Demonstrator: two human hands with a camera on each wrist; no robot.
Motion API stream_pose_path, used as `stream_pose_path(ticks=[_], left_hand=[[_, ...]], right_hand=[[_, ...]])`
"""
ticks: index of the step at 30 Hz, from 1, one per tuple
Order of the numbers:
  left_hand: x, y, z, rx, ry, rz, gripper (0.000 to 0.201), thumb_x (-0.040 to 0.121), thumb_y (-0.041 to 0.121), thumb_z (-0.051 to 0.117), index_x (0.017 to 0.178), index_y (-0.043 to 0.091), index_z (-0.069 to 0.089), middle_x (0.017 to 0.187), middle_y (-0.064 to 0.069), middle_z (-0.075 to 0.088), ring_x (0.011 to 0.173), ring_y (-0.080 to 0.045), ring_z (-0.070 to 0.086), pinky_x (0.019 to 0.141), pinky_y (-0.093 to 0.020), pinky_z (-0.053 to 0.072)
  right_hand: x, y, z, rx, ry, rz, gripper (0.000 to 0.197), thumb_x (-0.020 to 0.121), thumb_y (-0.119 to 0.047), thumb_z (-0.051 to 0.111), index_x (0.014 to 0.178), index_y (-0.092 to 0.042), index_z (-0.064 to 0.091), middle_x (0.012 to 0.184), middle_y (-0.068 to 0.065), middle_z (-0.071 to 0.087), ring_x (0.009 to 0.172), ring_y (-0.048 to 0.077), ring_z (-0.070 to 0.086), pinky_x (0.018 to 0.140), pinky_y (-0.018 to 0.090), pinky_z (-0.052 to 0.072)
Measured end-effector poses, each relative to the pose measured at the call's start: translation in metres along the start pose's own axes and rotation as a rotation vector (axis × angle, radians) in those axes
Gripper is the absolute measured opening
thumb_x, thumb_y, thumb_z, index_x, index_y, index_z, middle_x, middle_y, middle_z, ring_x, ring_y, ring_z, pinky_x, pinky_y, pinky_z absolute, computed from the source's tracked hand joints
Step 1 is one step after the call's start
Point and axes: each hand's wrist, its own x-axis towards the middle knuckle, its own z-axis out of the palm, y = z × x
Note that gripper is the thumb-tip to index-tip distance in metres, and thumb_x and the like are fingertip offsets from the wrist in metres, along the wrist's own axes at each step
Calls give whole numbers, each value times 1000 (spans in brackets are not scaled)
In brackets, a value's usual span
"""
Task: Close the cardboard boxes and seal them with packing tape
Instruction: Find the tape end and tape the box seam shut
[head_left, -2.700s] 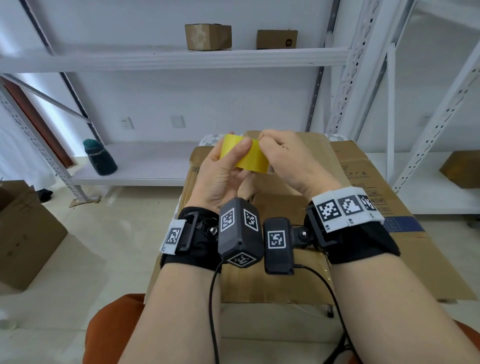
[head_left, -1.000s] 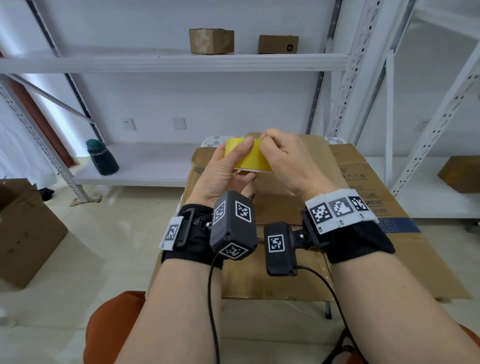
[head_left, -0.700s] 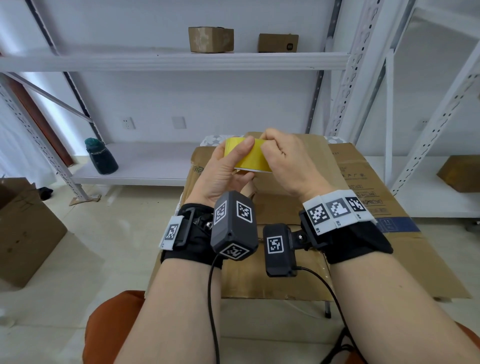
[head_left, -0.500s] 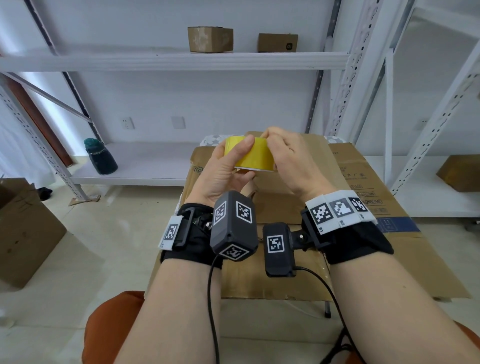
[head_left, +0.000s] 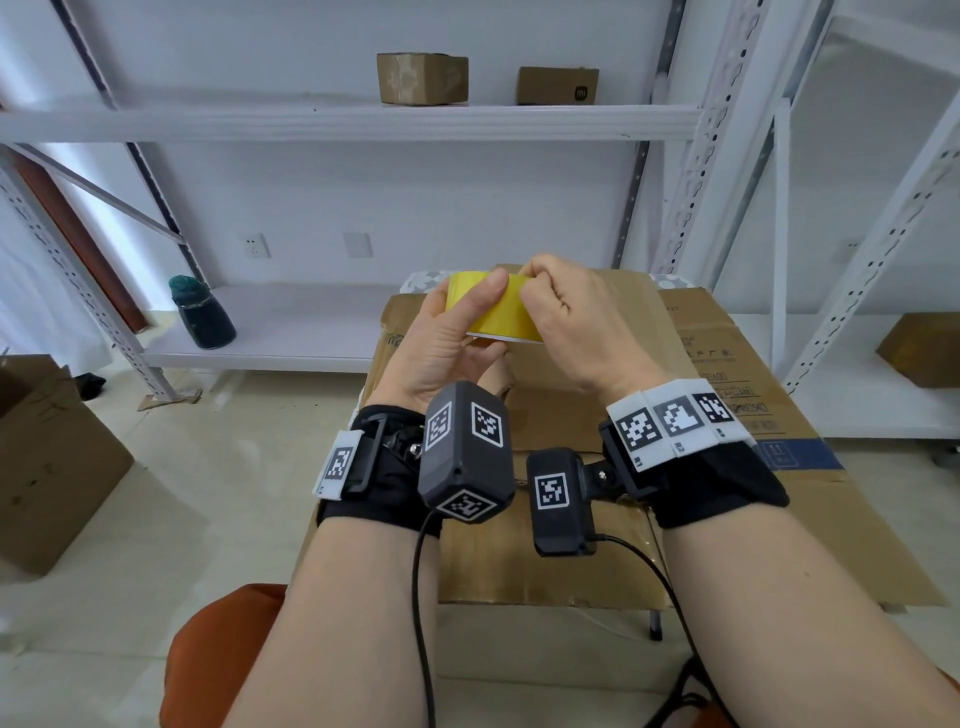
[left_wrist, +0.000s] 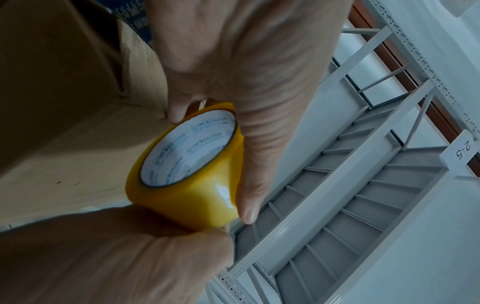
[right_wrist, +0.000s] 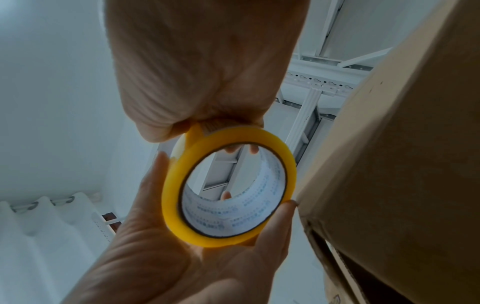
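Observation:
A yellow packing tape roll (head_left: 498, 314) is held up in front of me, above a brown cardboard box (head_left: 550, 415). My left hand (head_left: 447, 332) grips the roll, thumb on its outer face and fingers under it. My right hand (head_left: 571, 317) pinches the roll's upper right edge with curled fingers. In the left wrist view the tape roll (left_wrist: 197, 197) shows its white printed core, with the left thumb lying along it. In the right wrist view the tape roll (right_wrist: 171, 185) is a ring cradled in the left palm, the right fingers pinching its top. No free tape end is visible.
A flattened cardboard sheet (head_left: 727, 364) lies to the right of the box. Two small boxes (head_left: 422, 78) (head_left: 558, 85) stand on the upper shelf and a dark bottle (head_left: 202, 314) on the low shelf. A large box (head_left: 47, 457) stands on the floor at left.
Both hands keep hold of the roll in the same place. The right fingers have shifted slightly along its top edge and the roll has turned a little.

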Motion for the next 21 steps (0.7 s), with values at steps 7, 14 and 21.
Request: stream_pose_path(ticks=[7, 14, 21], left_hand=[[23, 7, -3, -48, -38, 23, 81, 45, 30, 94, 113, 21, 53, 112, -7, 62, 103, -23, 64, 104, -44, 45], [68, 10, -4, -106, -26, 35, 86, 36, 29, 97, 110, 20, 55, 111, -7, 65, 102, -24, 67, 94, -39, 52], [75, 9, -8, -59, 31, 2, 81, 38, 24, 97, 106, 20, 54, 104, -7, 63, 89, -22, 71, 81, -37, 58]], right_hand=[[18, 10, -2, 77, -17, -10, 34, 82, -23, 33, 75, 2, 55, 61, -7, 41, 60, 7, 36, 56, 23, 29], [56, 42, -11, 504, -132, 218, 39, 92, -33, 58, 74, 2, 56, 65, 3, 46, 60, 6, 44, 59, 18, 38], [63, 55, -12, 621, -231, 287, 16, 94, -11, 52, 81, -7, 61, 67, -3, 58, 58, 1, 53, 56, 14, 43]])
